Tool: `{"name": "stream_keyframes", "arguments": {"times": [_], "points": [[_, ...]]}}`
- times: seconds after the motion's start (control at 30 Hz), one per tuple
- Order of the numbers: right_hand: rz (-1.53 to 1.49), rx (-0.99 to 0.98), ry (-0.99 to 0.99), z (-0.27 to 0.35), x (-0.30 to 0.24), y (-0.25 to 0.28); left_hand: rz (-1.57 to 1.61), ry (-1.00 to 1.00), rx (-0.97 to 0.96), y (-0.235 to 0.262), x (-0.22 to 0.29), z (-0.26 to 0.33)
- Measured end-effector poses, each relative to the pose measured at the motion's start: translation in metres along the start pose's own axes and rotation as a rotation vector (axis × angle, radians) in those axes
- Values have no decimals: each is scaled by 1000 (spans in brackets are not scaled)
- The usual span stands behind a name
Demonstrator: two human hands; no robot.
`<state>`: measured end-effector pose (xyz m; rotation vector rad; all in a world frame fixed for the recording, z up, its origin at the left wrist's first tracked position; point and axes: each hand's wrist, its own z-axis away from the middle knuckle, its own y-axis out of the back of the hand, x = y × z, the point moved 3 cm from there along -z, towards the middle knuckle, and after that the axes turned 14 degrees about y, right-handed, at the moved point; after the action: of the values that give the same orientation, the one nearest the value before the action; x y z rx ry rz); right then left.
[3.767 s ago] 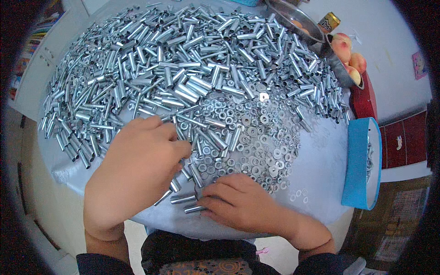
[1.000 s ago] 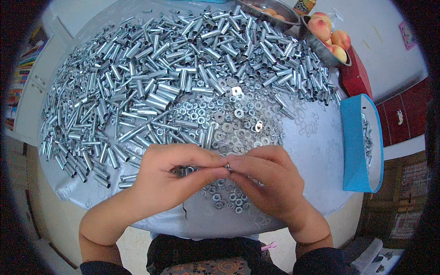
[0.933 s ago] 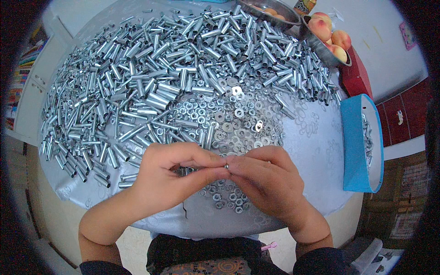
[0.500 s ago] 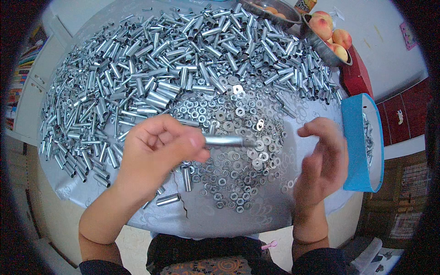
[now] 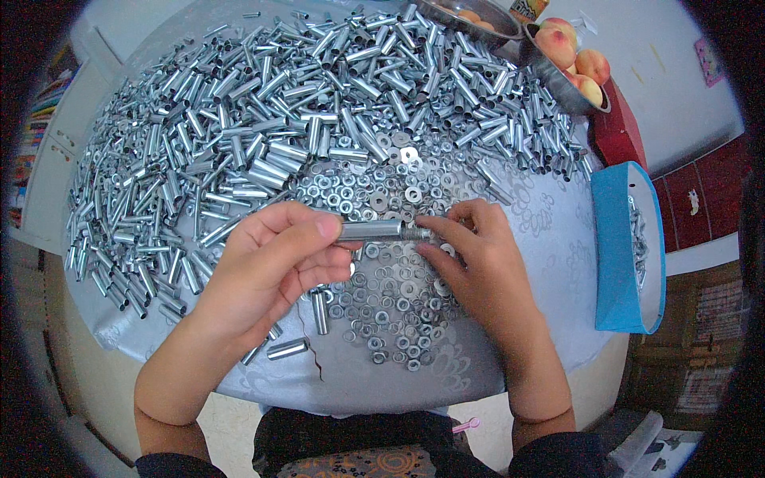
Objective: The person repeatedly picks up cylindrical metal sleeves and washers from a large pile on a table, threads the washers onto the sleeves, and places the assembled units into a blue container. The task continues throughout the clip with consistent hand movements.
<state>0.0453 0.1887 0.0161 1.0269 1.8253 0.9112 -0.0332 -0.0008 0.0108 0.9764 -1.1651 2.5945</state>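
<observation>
A round table (image 5: 550, 239) under a pale patterned cloth fills the scene, its far half heaped with short metal tubes (image 5: 263, 119), a patch of washers (image 5: 382, 295) nearer the middle, a bowl of peaches (image 5: 570, 68) at the far right edge and a blue box (image 5: 625, 247) standing at the right rim. The left hand (image 5: 267, 275) is curled shut round one tube (image 5: 370, 231), held level just above the washers, and the right hand (image 5: 474, 255), fingers loosely bent, pinches that tube's right end. Bare cloth shows only along the near rim and beside the box.
</observation>
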Motion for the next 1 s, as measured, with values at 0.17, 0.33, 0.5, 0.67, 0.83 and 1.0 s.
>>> {"name": "stream_keyframes", "arguments": {"times": [0.17, 0.33, 0.5, 0.67, 0.83, 1.0], "points": [[-6, 35, 38, -3, 1, -6, -5, 16, 6, 0, -2, -1], [-29, 29, 16, -3, 1, -7, -33, 8, 27, -1, -3, 1], [-21, -21, -12, -3, 2, -7, -41, 15, 13, -1, -3, 0], [-35, -35, 29, -2, 5, -6, -71, -1, 35, -1, -4, -3], [-22, -56, 24, -2, 7, -5, -67, -1, 7, 1, -4, -5], [-83, 4, -21, -5, 7, 5, -74, 23, 47, 1, -5, -4]]}}
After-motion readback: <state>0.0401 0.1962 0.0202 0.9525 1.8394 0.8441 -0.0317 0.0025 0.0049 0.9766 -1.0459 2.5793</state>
